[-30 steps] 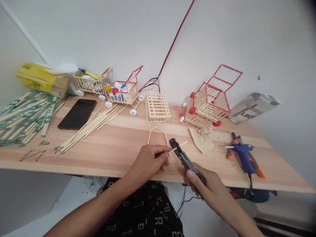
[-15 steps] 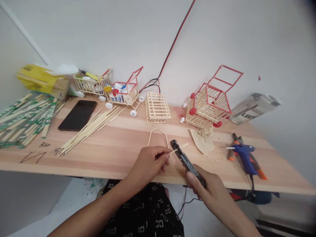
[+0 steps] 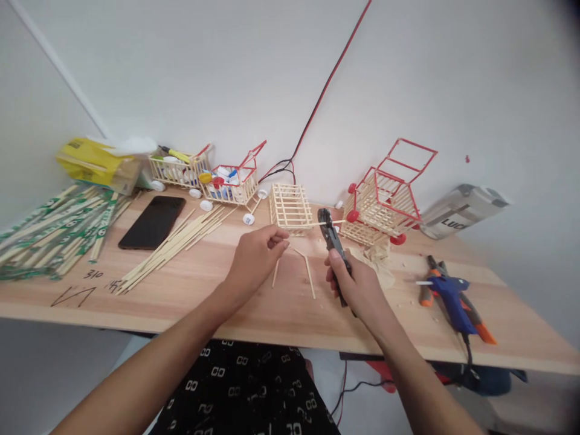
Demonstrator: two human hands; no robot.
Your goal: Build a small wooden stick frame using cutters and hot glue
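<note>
My right hand (image 3: pixel 356 275) is wrapped around black pliers (image 3: pixel 330 232) raised above the table. A thin wooden stick (image 3: pixel 338 222) lies across their jaws, its left part reaching toward the slatted wooden basket. My left hand (image 3: pixel 256 257) is closed, thumb and fingertips drawn together over a bent stick piece; what sits between them, if anything, is hidden. Part of that left bent stick (image 3: pixel 275 275) shows below the hand. Beside it, a second bent stick (image 3: pixel 309 275) rests on the wooden table (image 3: pixel 203 314). Behind both hands stands the small slatted basket (image 3: pixel 290 205).
Miniature carts with bottle caps (image 3: pixel 231 184) stand left; a red-trimmed cart (image 3: pixel 385 202) stands right. A phone (image 3: pixel 151 222), loose sticks (image 3: pixel 174 254) and wrapped chopsticks (image 3: pixel 58 229) lie left. A blue glue gun (image 3: pixel 451 296) lies on orange-handled pliers (image 3: pixel 484 329) at right.
My left hand has let go of the stick and moved left and up over the bent piece. The pliers have risen toward the basket, with the stick still at their jaws.
</note>
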